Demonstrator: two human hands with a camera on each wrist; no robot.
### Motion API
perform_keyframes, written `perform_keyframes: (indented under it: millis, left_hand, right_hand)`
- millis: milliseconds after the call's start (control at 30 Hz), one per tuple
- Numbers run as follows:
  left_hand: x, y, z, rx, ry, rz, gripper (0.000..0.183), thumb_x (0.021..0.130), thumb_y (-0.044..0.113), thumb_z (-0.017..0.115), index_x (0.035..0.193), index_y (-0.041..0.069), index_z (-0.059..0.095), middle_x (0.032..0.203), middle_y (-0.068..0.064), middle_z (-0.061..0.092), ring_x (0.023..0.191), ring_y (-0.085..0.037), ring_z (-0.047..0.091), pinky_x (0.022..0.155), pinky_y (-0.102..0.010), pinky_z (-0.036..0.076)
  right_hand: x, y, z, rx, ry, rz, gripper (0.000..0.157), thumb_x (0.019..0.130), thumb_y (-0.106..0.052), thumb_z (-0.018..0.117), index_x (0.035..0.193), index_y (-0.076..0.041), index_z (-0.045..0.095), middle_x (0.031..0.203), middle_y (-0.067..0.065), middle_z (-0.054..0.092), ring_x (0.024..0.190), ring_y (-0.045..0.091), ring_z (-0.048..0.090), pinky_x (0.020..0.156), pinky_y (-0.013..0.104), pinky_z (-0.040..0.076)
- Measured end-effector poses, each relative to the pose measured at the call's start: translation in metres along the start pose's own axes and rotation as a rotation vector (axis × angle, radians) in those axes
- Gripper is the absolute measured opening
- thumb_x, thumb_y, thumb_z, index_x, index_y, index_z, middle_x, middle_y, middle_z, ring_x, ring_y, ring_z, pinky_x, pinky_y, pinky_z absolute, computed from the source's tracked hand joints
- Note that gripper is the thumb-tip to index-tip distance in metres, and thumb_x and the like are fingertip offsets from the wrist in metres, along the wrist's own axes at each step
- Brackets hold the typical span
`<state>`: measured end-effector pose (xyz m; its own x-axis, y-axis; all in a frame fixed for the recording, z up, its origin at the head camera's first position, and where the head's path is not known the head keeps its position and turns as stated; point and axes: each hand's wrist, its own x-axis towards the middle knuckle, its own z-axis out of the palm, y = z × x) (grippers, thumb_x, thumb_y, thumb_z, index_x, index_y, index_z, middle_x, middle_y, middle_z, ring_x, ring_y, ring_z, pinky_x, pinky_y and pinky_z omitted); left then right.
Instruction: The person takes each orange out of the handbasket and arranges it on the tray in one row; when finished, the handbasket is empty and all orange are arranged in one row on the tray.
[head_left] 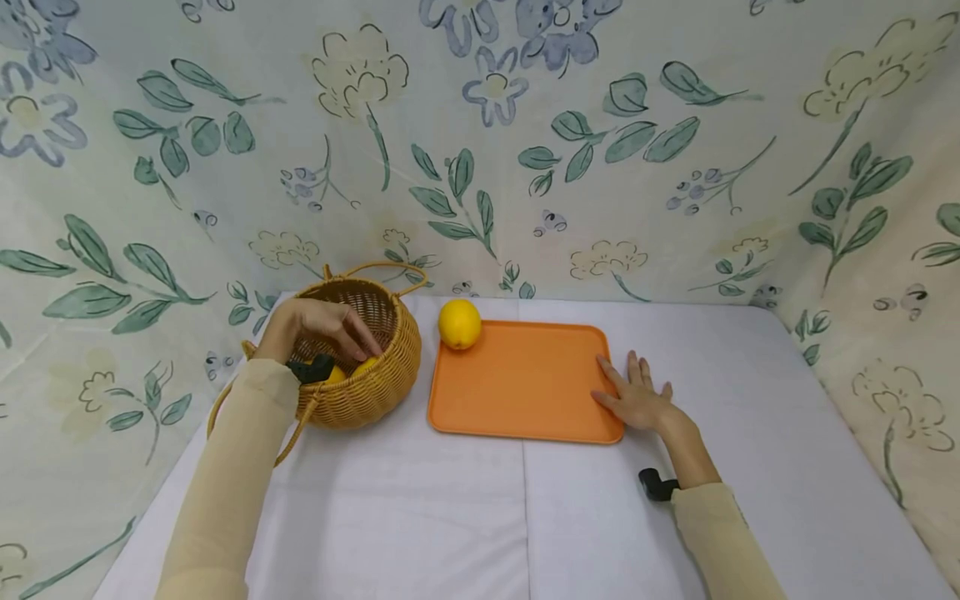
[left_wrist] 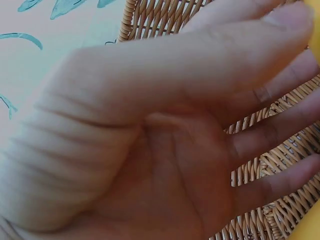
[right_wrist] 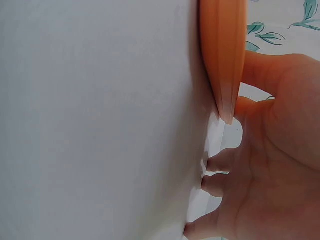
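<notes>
My left hand [head_left: 330,327] reaches down into a wicker basket [head_left: 375,392], its fingers at a yellow lemon [head_left: 366,367] near the basket's front wall. In the left wrist view the thumb tip meets a yellow surface [left_wrist: 316,30] at the right edge; the fingers stretch out over the woven wall, and most of the fruit is cut off. Another yellow fruit [head_left: 335,377] lies beside it. My right hand [head_left: 642,402] is spread at the right end of an orange tray [head_left: 525,383]: two digits touch its rim, the other fingertips rest on the cloth.
One yellow lemon [head_left: 460,324] sits on the tray's far left corner. A white cloth [head_left: 420,517] covers the table, and a floral curtain [head_left: 480,167] stands behind it and at both sides. The basket's handles [head_left: 296,433] stick out at its front and back.
</notes>
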<state>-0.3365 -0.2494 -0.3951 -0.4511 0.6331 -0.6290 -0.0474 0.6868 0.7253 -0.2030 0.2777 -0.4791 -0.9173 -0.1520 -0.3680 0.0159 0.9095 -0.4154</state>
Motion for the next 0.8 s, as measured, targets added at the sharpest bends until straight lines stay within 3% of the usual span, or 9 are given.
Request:
perform_keyframes:
  millis: [200, 367, 600, 800]
  left_hand:
    - [0.0015, -0.0016, 0.0026, -0.061, -0.039, -0.014, 0.040, 0.097, 0.004, 0.069, 0.137, 0.005, 0.067, 0.135, -0.006, 0.069, 0.111, -0.016, 0.070, 0.098, -0.036, 0.059]
    - [0.0038, -0.0024, 0.0058, -0.161, -0.084, -0.073, 0.043, 0.099, -0.001, 0.063, 0.141, 0.006, 0.064, 0.137, -0.006, 0.067, 0.111, -0.020, 0.071, 0.099, -0.041, 0.059]
    - [0.0047, -0.0022, 0.0062, -0.175, -0.113, -0.074, 0.041, 0.100, -0.001, 0.062, 0.140, 0.006, 0.064, 0.135, -0.004, 0.069, 0.111, -0.019, 0.072, 0.098, -0.039, 0.060]
    - [0.0060, -0.0004, 0.0076, -0.154, -0.077, -0.103, 0.054, 0.096, 0.000, 0.068, 0.149, 0.000, 0.054, 0.135, -0.008, 0.067, 0.103, -0.019, 0.073, 0.094, -0.039, 0.062]
  right_hand:
    - [-0.0007, -0.0015, -0.0001, 0.003, 0.004, -0.004, 0.077, 0.108, -0.049, 0.045, 0.166, -0.012, 0.012, 0.164, 0.040, -0.018, 0.152, 0.060, -0.016, 0.110, 0.087, -0.010]
    - [-0.0015, -0.0008, 0.0004, 0.013, 0.001, -0.014, 0.076, 0.108, -0.048, 0.046, 0.166, -0.011, 0.013, 0.164, 0.040, -0.018, 0.151, 0.061, -0.015, 0.109, 0.088, -0.010]
    - [-0.0032, -0.0017, 0.0001, 0.022, 0.006, -0.023, 0.076, 0.108, -0.047, 0.046, 0.166, -0.011, 0.013, 0.163, 0.041, -0.018, 0.151, 0.061, -0.015, 0.108, 0.088, -0.010]
    - [-0.0022, -0.0010, 0.0001, 0.023, 0.012, -0.026, 0.075, 0.108, -0.046, 0.046, 0.166, -0.011, 0.013, 0.163, 0.041, -0.018, 0.151, 0.061, -0.015, 0.108, 0.088, -0.010]
